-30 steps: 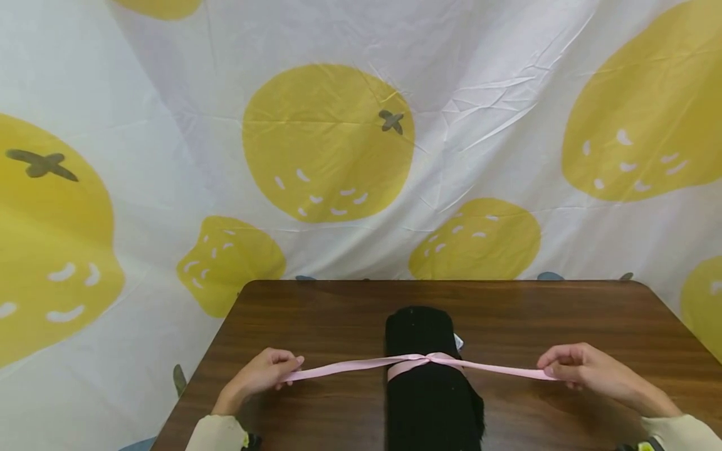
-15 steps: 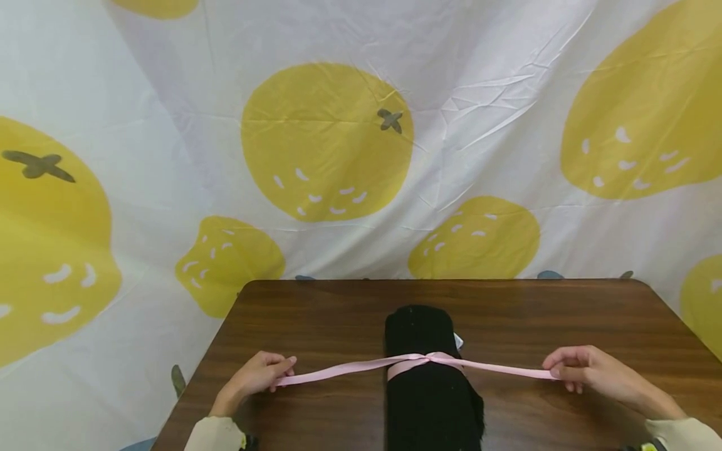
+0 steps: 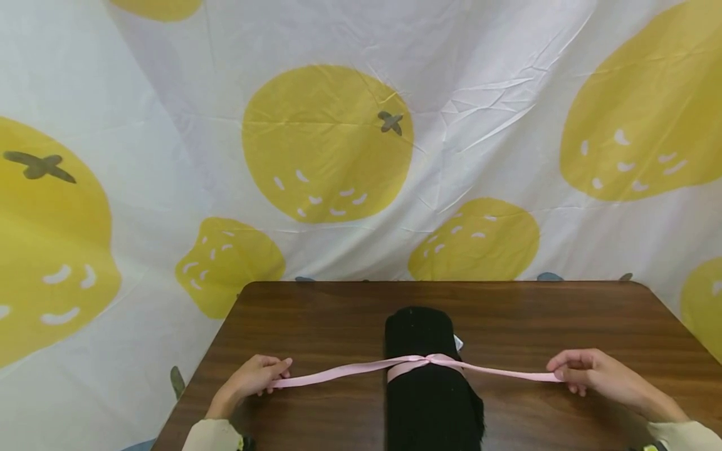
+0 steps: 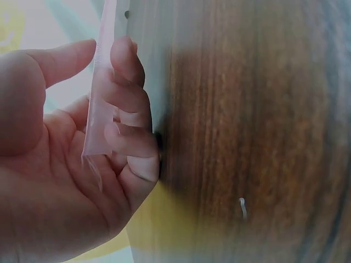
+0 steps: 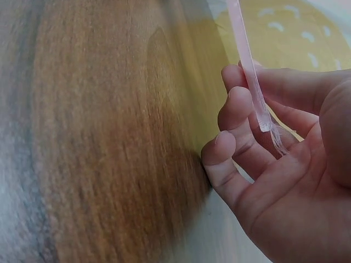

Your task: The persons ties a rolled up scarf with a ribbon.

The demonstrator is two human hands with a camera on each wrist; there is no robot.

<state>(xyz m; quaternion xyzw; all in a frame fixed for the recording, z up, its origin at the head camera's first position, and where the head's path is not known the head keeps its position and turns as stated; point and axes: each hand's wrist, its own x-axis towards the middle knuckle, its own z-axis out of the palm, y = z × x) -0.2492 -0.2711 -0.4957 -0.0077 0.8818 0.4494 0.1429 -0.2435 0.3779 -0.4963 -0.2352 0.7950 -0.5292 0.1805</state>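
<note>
A pink ribbon wraps round a rolled black cloth and crosses itself on top in a single twist. My left hand pinches one end between thumb and fingers, out to the left of the roll. On the other side my right hand pinches the opposite end. Both lengths sag slightly above the table. In the left wrist view the cut end of the ribbon lies inside the curled fingers. The right wrist view shows the ribbon's frayed end near the palm.
The brown wooden table has its far edge against a white curtain printed with yellow lemons. A small white tag sticks out from the roll's right side. The roll's near end runs out of the head view.
Both hands have moved a little outward and slightly nearer to me, still pinching the ribbon ends. The black roll has stayed in place.
</note>
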